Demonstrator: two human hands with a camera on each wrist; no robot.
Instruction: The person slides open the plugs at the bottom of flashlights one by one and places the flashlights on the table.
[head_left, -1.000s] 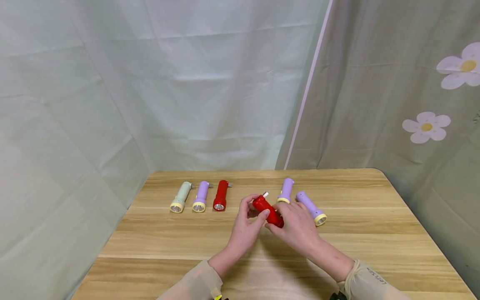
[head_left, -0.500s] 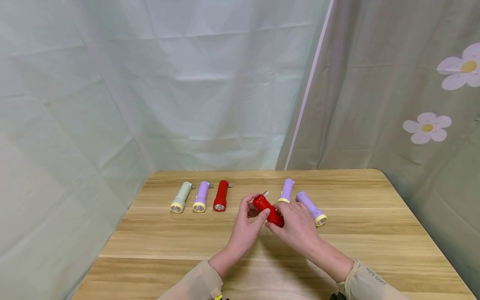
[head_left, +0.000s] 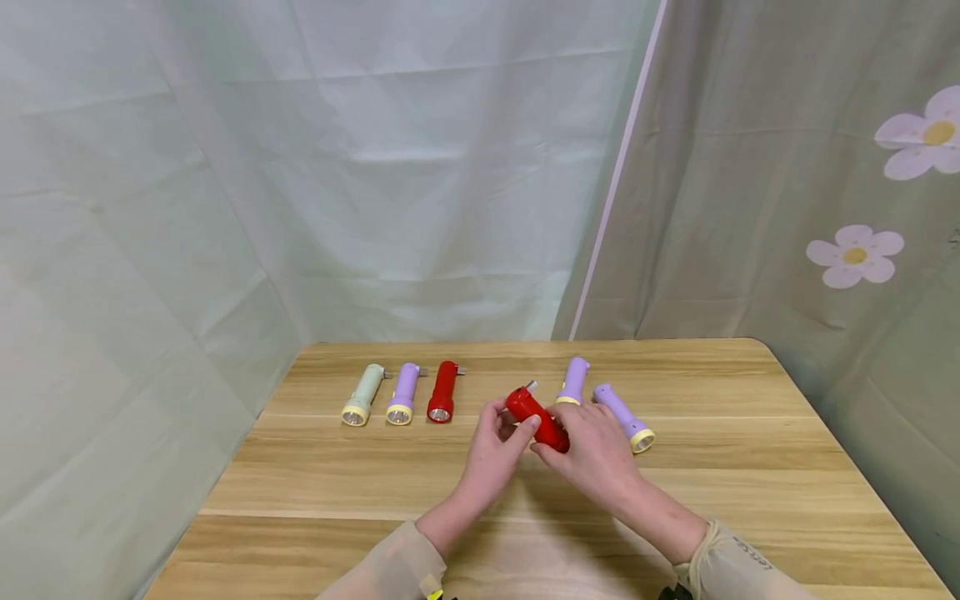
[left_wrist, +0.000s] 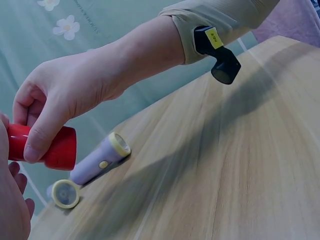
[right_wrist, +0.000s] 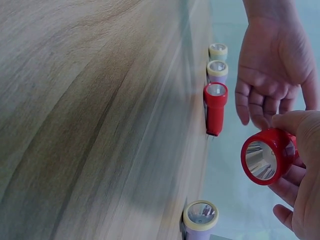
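Both hands hold a red flashlight (head_left: 536, 419) above the table, tilted with its tail up and to the left. Metal plug prongs (head_left: 532, 386) stick out from its tail. My right hand (head_left: 596, 446) grips the head end; in the right wrist view the flashlight's reflector (right_wrist: 261, 161) shows beside the fingers. My left hand (head_left: 491, 454) has its thumb on the flashlight's body near the tail, with the other fingers curled behind it and partly hidden. Beyond my right hand lie a purple flashlight (head_left: 574, 379) and another purple flashlight (head_left: 621, 417), both with yellow rims.
On the left of the wooden table (head_left: 337, 483), a pale green flashlight (head_left: 365, 392), a purple flashlight (head_left: 403, 392) and a second red flashlight (head_left: 443, 387) lie in a row, prongs out. Curtains (head_left: 450, 208) hang behind the table.
My left forefinger has drawn back slightly from the flashlight's tail end. The held flashlight and my right hand stay almost still.
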